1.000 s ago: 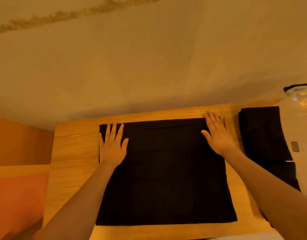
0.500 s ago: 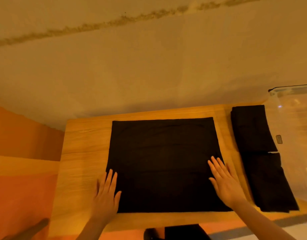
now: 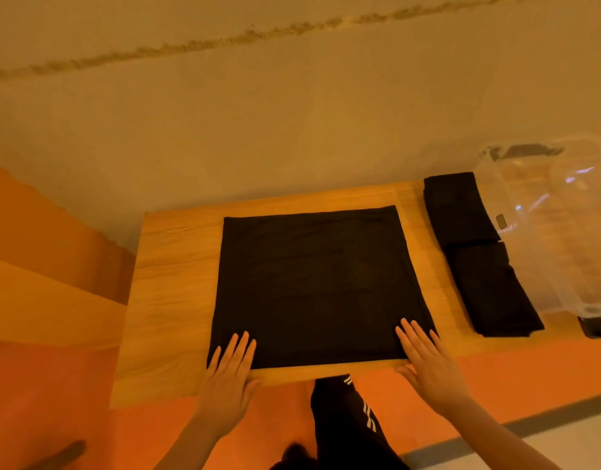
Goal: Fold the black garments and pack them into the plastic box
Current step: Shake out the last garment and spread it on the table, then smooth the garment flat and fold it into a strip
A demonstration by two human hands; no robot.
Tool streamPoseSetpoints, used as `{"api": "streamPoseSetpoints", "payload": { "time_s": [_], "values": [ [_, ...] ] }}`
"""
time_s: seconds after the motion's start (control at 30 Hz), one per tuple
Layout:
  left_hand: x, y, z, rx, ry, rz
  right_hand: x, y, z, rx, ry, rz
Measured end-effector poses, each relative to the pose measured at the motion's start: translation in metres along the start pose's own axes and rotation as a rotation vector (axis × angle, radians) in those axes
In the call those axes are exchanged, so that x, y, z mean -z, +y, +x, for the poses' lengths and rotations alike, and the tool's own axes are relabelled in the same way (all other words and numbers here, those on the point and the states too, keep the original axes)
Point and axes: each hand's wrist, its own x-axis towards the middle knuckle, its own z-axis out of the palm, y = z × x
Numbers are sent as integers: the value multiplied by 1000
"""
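Note:
A black garment (image 3: pixel 316 283) lies flat as a large square on the wooden table (image 3: pixel 177 300). My left hand (image 3: pixel 229 374) rests flat on its near left corner, fingers straight. My right hand (image 3: pixel 426 359) lies flat on the near right corner, fingers spread. Two folded black garments (image 3: pixel 458 208) (image 3: pixel 492 290) lie in a row to the right. Beyond them stands the clear plastic box (image 3: pixel 556 232), its inside showing no garment.
A wall rises right behind the table's far edge. The floor around is orange, with a step at the left. My leg in black trousers with white stripes (image 3: pixel 346 422) shows below the table's near edge. A small dark object (image 3: pixel 597 325) sits by the box's near corner.
Both hands have slid from the garment's far corners down its sides to the near corners. The view has pulled back, showing more of the box and my leg.

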Motion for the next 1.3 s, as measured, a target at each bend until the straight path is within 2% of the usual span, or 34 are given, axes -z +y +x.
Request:
{"api": "streamPoseSetpoints", "payload": {
  "time_s": [0.07,0.17,0.27,0.4,0.47,0.53,0.6,0.67,0.73,0.8,0.97,1.13,1.3],
  "values": [
    [-3,1,-8,-23,15,-1,-1,2,-9,-1,-18,-21],
    [-16,-4,-13,-90,134,41,-1,-4,-14,4,41,-46],
    [-23,-8,-14,-143,116,59,-7,-5,-17,-14,131,-42],
    [14,-16,-18,-209,97,71,30,0,-22,31,76,44],
    [48,-29,-10,-136,41,22,67,5,-14,20,2,43],
    [86,-38,2,-3,22,-140,113,4,-2,-32,-65,70],
    [133,-44,15,87,148,-307,162,4,13,-91,80,255],
    [186,-46,25,127,395,-435,206,3,23,-111,298,505],
    [234,-51,34,158,604,-601,247,1,30,-125,436,621],
    [269,-56,36,175,694,-708,280,-1,33,-118,525,703],
    [308,-63,30,210,782,-871,320,-2,32,-85,637,836],
    [314,-61,18,236,834,-1082,325,-9,28,-175,704,1161],
    [302,-61,-5,233,796,-1155,309,-10,11,-186,653,1231]
  ]
}}
